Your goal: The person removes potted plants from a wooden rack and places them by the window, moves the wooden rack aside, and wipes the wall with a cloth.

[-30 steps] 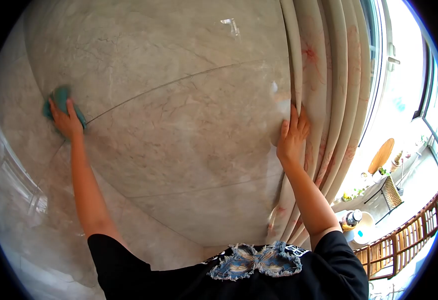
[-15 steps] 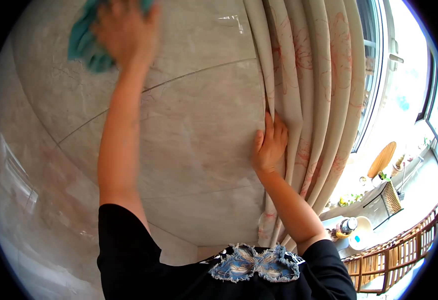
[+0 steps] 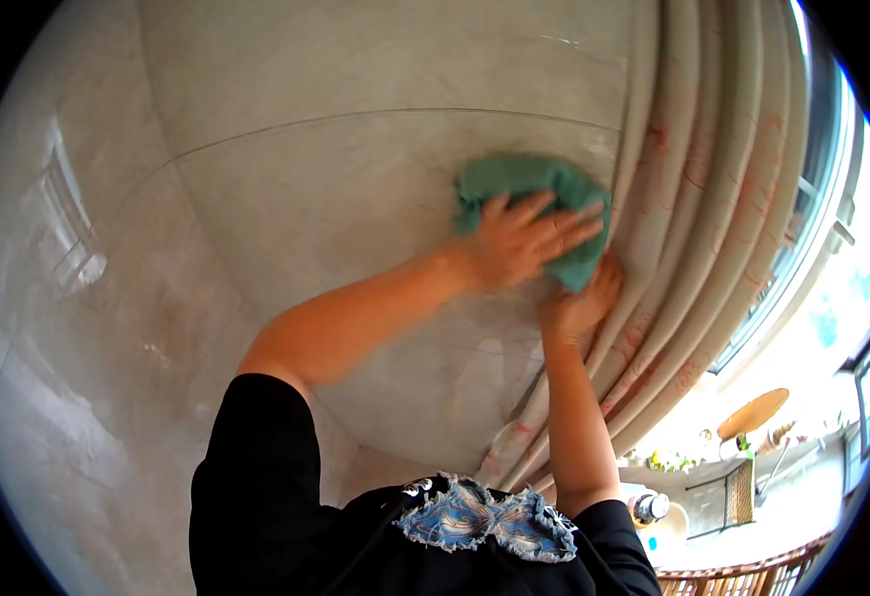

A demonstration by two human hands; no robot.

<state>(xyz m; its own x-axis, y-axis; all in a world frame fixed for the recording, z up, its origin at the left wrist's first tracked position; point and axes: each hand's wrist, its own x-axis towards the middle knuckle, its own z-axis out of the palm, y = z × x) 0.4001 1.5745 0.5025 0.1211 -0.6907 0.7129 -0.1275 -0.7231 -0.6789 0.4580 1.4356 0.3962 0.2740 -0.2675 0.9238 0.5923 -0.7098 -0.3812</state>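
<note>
A green cloth (image 3: 514,177) lies flat against the glossy tiled wall (image 3: 355,189), close to the curtain's edge. My left hand (image 3: 526,241) is spread over the cloth and presses it on the tiles, slightly blurred. Just below and right of it, my right hand (image 3: 589,296) is at the edge of the patterned beige curtain (image 3: 693,199); the cloth partly covers its fingers, so whether they grip the fabric cannot be made out.
A bright window (image 3: 822,199) stands right of the curtain. At the lower right are a bottle (image 3: 649,509), a round wooden board (image 3: 754,412), plants, a woven chair (image 3: 740,493) and a slatted wooden railing (image 3: 753,580).
My left hand has swept the cloth from the upper left across the wall to the curtain side, beside my right hand. The view has shifted too.
</note>
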